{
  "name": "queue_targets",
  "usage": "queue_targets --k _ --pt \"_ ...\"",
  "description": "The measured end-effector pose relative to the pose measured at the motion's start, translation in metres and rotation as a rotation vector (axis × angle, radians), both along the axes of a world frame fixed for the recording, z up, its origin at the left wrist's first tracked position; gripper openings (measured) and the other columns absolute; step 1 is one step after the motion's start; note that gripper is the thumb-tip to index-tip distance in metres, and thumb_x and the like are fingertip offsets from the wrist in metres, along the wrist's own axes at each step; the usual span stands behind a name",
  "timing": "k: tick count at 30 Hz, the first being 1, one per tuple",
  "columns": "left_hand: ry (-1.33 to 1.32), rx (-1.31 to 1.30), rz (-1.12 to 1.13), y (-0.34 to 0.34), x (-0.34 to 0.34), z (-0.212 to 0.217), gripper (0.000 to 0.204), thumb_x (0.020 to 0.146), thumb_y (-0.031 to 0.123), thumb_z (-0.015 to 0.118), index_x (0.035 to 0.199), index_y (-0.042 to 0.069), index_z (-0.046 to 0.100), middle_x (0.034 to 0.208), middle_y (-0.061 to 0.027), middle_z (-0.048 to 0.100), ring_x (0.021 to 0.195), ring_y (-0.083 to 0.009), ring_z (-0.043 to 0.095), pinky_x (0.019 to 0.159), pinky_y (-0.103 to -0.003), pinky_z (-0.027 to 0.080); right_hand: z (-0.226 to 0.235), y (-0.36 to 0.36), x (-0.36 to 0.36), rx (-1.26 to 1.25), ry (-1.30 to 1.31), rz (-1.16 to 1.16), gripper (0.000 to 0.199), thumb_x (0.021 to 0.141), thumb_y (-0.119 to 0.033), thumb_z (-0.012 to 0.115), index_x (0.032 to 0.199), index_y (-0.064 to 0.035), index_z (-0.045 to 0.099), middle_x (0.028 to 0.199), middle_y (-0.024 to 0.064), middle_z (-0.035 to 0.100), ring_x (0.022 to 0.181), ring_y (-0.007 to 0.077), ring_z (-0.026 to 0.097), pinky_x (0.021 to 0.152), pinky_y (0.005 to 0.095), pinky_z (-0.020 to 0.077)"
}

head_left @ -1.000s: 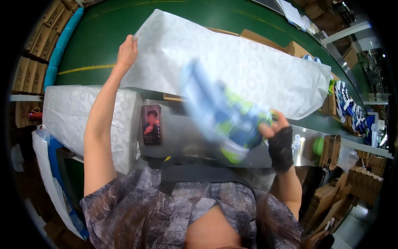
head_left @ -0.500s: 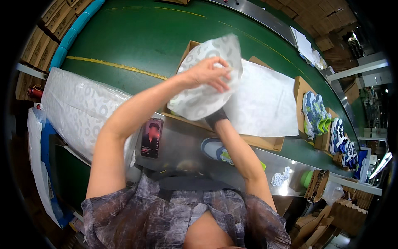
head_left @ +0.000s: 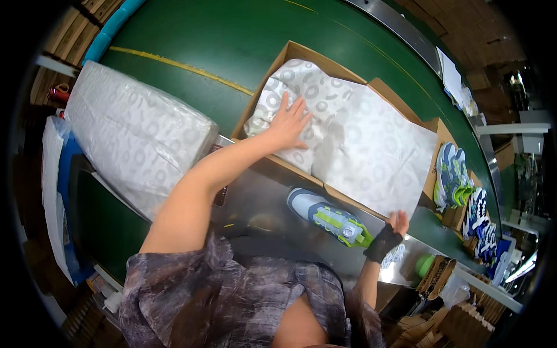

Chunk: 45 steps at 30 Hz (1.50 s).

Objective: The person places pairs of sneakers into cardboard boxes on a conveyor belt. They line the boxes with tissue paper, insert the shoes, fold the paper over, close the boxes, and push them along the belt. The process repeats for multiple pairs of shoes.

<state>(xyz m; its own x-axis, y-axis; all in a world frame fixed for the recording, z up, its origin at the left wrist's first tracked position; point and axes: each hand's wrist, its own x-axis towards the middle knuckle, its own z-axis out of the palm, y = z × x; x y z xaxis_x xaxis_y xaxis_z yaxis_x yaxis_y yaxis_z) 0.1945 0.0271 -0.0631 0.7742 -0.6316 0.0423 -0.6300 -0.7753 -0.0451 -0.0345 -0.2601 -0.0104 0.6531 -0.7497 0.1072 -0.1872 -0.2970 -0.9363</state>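
Patterned white tissue paper (head_left: 383, 148) lines an open cardboard shoebox (head_left: 262, 93) and spills over its right part. My left hand (head_left: 288, 124) lies on the paper at the box's left end, fingers spread, and whatever is under the sheet is hidden. My right hand (head_left: 390, 236), in a black fingerless glove, is raised by the box's near right corner, its short-looking fingers extended and nothing visible in them. Just left of it, a grey sneaker (head_left: 326, 216) with lime-green trim lies on the metal ledge. Small white tags (head_left: 395, 255) lie partly behind the glove.
A plastic-wrapped stack of patterned paper (head_left: 139, 124) stands at left. My left arm partly covers a phone (head_left: 220, 196). More sneakers (head_left: 451, 174) sit in boxes at right on the green belt (head_left: 197, 35). A green roll (head_left: 423, 265) is at the ledge's right end.
The lifted tissue sheet is now down in the box, with my left hand on it. My right hand has come out from beneath the sheet and moved right and nearer, uncovering the sneaker.
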Motion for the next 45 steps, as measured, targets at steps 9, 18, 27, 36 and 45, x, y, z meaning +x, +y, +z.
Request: queue_targets --k 9,18,27,36,45 --pt "0.477 -0.602 -0.372 0.002 -0.081 0.048 0.045 0.065 0.044 0.070 0.083 0.005 0.058 0.080 -0.0089 0.058 0.067 -0.0289 0.058 0.061 -0.035 0.047 -0.077 -0.027 -0.090 1.209 0.226 0.149 0.060 0.081 -0.046 0.053 0.116 0.0030 0.048 0.110 0.0124 0.055 0.100 0.0216 0.053 0.086 0.0332 0.0411" --pt "0.880 -0.978 -0.243 0.007 -0.128 0.078 0.068 0.059 0.019 0.077 0.117 0.003 0.045 0.110 -0.0117 0.053 0.099 -0.0230 0.054 0.084 -0.033 0.044 0.081 0.040 -0.022 0.682 0.199 0.881 0.080 0.071 -0.046 0.064 0.124 0.0075 0.039 0.120 0.0159 0.049 0.112 0.0237 0.046 0.096 0.0356 0.0338" --pt "1.051 -1.600 0.424 0.015 -0.049 0.109 0.047 0.078 0.027 0.064 0.111 -0.003 0.048 0.098 -0.0082 0.057 0.083 -0.0120 0.056 0.071 -0.025 0.048 0.060 0.061 0.008 0.661 0.202 0.941 0.057 0.077 -0.019 0.062 0.126 -0.0023 0.039 0.113 0.0144 0.053 0.088 0.0168 0.054 0.076 0.0253 0.0420" --pt "1.274 -1.017 0.857 -0.053 0.015 0.008 0.075 0.081 0.052 0.050 0.120 -0.010 0.036 0.110 -0.0194 0.050 0.091 -0.0270 0.055 0.067 -0.040 0.050 -0.016 0.074 0.019 1.116 0.312 0.312 0.029 0.083 -0.022 0.057 0.103 -0.0047 0.047 0.104 0.0114 0.054 0.096 0.0228 0.054 0.068 0.0365 0.0466" --pt "0.202 -0.289 0.163 0.086 -0.031 0.079 0.017 0.067 0.021 0.067 0.065 0.005 0.060 0.073 -0.0056 0.058 0.081 -0.0216 0.050 0.072 -0.034 0.036 -0.030 0.058 0.066 1.202 -0.096 -0.056 0.037 0.070 -0.004 0.056 0.106 -0.0037 0.049 0.109 0.0133 0.052 0.101 0.0285 0.050 0.082 0.0447 0.0450"
